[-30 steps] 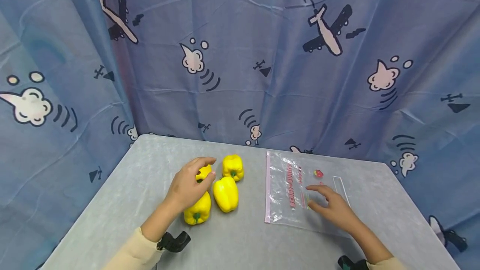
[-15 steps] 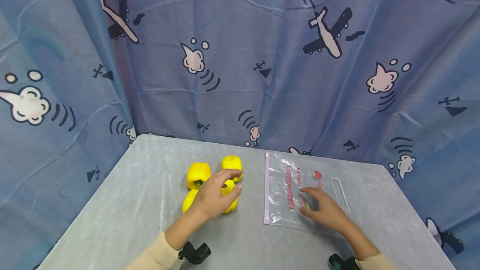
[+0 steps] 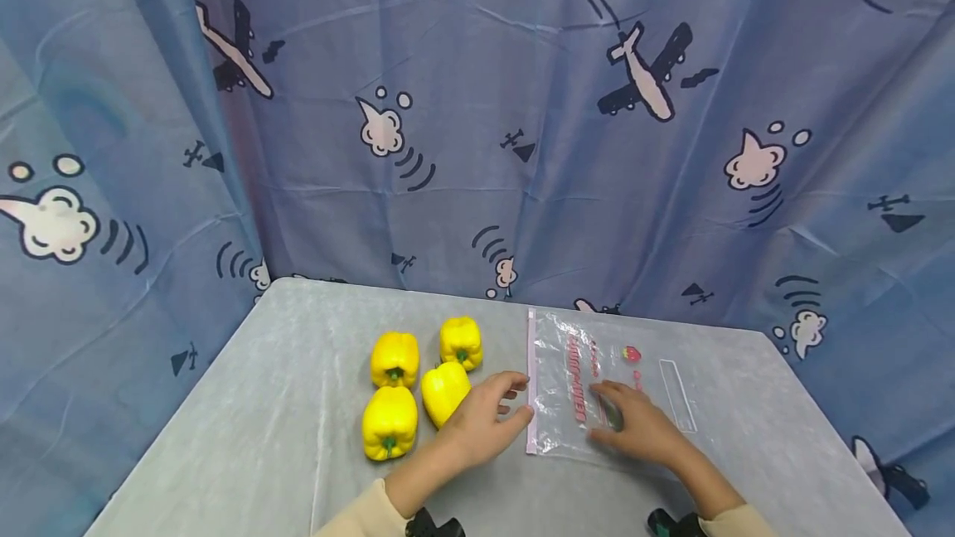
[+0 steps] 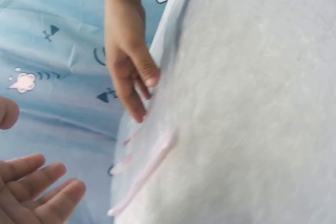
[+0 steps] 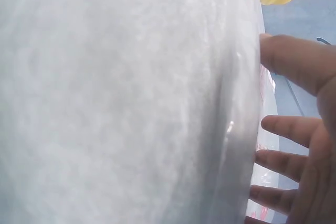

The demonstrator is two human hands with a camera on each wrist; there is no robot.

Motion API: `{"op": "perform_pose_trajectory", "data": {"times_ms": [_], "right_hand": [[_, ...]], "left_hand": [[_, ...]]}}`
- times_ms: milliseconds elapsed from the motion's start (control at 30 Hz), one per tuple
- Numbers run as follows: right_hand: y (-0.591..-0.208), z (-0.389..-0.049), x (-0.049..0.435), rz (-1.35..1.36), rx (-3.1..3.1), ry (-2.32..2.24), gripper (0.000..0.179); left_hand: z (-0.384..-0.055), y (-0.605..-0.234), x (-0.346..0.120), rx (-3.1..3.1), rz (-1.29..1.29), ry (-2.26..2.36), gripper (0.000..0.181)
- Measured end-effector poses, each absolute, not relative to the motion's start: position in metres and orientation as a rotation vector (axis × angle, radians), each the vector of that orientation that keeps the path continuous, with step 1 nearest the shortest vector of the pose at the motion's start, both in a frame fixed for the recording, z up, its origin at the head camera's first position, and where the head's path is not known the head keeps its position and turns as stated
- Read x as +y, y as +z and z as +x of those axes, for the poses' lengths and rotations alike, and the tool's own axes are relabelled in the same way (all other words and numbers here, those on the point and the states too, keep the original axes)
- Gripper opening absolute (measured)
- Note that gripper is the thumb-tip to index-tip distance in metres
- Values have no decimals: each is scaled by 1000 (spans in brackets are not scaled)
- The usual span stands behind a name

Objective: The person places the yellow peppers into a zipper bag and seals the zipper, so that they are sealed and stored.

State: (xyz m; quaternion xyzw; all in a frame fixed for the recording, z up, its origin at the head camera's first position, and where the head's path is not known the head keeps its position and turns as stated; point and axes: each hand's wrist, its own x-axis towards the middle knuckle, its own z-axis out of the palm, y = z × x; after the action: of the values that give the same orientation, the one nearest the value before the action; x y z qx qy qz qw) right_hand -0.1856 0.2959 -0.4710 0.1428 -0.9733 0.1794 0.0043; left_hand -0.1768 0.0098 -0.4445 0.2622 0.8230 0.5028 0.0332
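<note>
A clear plastic bag (image 3: 589,367) is laid on the table (image 3: 224,437), 4 yellow peppers (image 3: 390,423) left of it; the left hand (image 3: 481,425) is held beside its pink edge (image 3: 532,346), the right hand (image 3: 643,431) over it, both wide-fingered. Probably light, limp, slippery, it is best pinched at that edge

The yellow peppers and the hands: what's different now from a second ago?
The left hand moved right, from over the four yellow peppers to beside the pink edge of the clear bag. The right hand shifted a little left over the bag. No pepper was picked up; peppers and bag stayed put.
</note>
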Motion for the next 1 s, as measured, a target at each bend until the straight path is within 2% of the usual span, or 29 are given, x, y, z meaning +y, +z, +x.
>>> {"op": "perform_pose_trajectory", "data": {"times_ms": [467, 1000], "right_hand": [[-469, -183, 290, 393, -3118, 500, 76], [-466, -186, 286, 282, -3157, 520, 63]], "left_hand": [[-190, -477, 35, 2588, 601, 1385, 64], [-196, -489, 39, 2585, 620, 1426, 60]]}}
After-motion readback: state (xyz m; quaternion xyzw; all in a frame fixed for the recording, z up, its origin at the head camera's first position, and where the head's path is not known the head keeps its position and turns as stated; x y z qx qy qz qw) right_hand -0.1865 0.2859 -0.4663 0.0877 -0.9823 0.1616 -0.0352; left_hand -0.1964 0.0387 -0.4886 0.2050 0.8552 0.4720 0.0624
